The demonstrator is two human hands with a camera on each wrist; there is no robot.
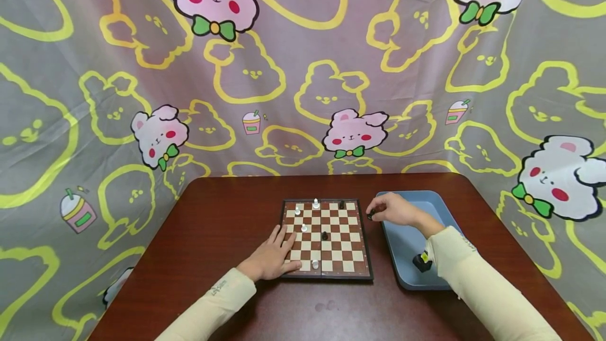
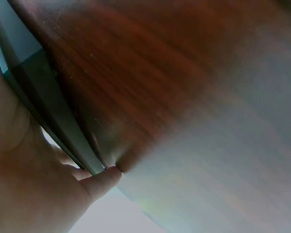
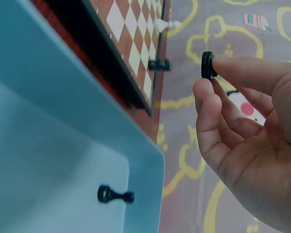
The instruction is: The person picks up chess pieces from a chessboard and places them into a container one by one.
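Small dark lettering is borne by the left cuff (image 1: 227,292) and the right cuff (image 1: 454,251), too fine to be read. The left forearm is extended from 7 o'clock, and the left hand (image 1: 273,258) is laid at the chessboard's (image 1: 347,266) 8 o'clock side, its grip spread, fingers pointed toward 1 o'clock. The right forearm is brought in from 5 o'clock; by the right hand's (image 1: 396,209) grip, a black chess piece (image 1: 371,216) is pinched between thumb and fingers, just outside the board at 2 o'clock, beside the blue tray (image 1: 396,266).
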